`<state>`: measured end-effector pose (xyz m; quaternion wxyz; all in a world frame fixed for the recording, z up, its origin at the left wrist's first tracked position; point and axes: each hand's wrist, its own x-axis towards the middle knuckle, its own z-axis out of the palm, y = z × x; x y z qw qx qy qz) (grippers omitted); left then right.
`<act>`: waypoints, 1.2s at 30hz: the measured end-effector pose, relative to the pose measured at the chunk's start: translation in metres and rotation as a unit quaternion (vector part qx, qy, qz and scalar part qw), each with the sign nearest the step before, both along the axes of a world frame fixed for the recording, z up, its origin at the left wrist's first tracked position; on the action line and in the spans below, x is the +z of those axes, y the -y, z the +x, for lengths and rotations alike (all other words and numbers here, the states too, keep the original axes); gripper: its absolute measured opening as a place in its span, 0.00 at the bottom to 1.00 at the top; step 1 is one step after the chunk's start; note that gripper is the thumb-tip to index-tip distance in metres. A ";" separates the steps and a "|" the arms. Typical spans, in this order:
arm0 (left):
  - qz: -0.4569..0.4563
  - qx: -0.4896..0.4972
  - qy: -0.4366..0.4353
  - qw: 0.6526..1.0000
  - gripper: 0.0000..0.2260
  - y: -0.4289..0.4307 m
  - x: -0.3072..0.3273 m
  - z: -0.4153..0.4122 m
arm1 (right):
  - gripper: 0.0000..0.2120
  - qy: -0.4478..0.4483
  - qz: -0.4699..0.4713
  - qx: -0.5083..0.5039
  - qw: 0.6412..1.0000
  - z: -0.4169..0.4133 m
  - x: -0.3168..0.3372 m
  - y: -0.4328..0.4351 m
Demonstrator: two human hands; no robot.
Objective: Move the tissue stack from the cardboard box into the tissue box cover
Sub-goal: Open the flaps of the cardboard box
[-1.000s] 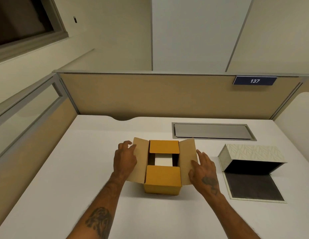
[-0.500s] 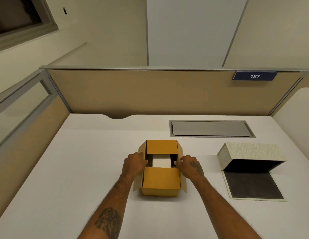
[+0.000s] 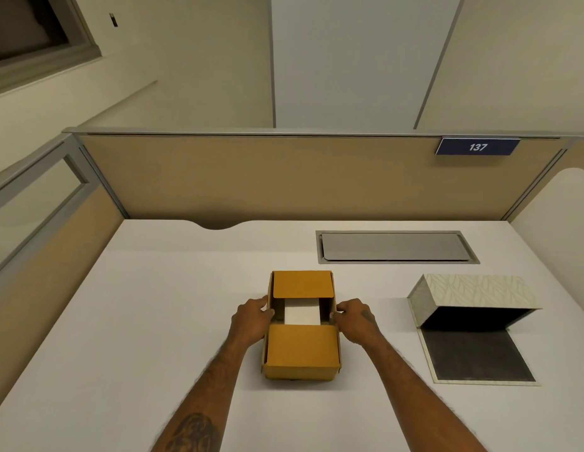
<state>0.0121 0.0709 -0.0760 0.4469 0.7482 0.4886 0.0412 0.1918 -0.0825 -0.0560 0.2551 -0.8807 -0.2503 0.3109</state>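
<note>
White desk (image 3: 153, 305); left hand (image 3: 251, 319) and right hand (image 3: 354, 319) press the cardboard box (image 3: 300, 352) sides, clamped; tissue stack (image 3: 302, 314) likely light, soft; grip its long edges.

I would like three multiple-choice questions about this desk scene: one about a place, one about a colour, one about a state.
1. Where is the cover relative to the cardboard box?
A. to its right
B. to its left
C. on top of it

2. What colour is the stack seen inside the box?
A. blue
B. white
C. black

3. What state is the cover in?
A. closed
B. lying open
C. held in a hand

Answers:
1 A: the cover lies on the desk right of the cardboard box.
2 B: the stack shows white between the flaps.
3 B: its dark inside shows, and the left hand and right hand are both at the box sides.
</note>
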 end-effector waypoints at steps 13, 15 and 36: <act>0.156 -0.125 0.006 0.980 0.23 0.000 0.011 -0.035 | 0.38 0.203 -0.035 0.175 0.963 0.034 0.003 -0.018; 0.154 -0.167 -0.022 0.973 0.23 0.003 0.011 -0.038 | 0.39 0.242 -0.059 0.223 0.942 0.034 0.001 -0.025; -0.046 -0.234 0.023 0.971 0.19 0.029 0.055 -0.039 | 0.05 0.102 0.189 0.048 0.975 0.037 0.045 -0.072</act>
